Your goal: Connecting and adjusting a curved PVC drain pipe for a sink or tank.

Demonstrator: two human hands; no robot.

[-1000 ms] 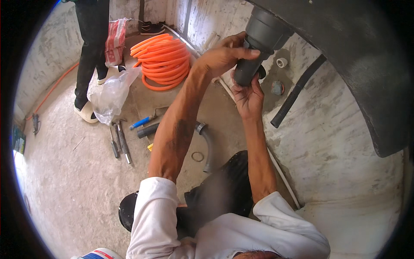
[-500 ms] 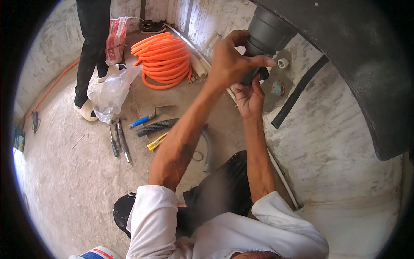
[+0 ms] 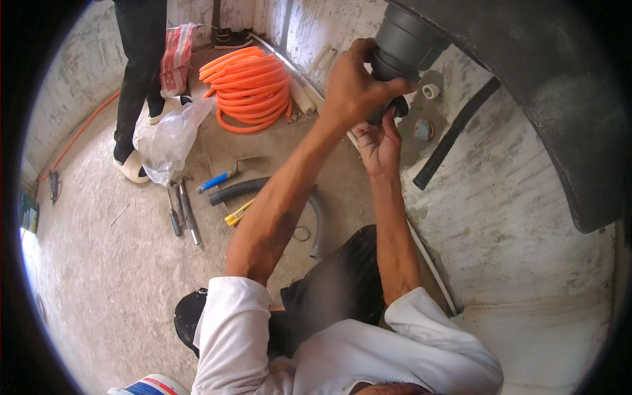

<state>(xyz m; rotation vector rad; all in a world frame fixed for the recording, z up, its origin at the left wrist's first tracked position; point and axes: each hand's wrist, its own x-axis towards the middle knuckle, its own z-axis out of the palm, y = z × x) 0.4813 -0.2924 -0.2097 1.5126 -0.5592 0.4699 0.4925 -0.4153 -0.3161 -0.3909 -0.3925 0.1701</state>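
Under a large dark panel at the upper right hangs a grey plastic drain fitting, wide at the top and narrowing downward. My left hand is closed round its narrow lower collar, thumb on the right side and fingers on the left. Just below, my right hand grips a small dark elbow-like outlet at the fitting's bottom; the hands hide most of that part. A black corrugated hose hangs to the right of my hands, touched by neither.
On the floor lie an orange hose coil, a grey corrugated pipe, a blue-handled tool, a hammer, a screwdriver and a yellow cutter. A person's legs stand at left by a plastic bag.
Both hands keep their hold on the fitting and its outlet, with my left thumb shifted slightly left. The whole view has moved a little.
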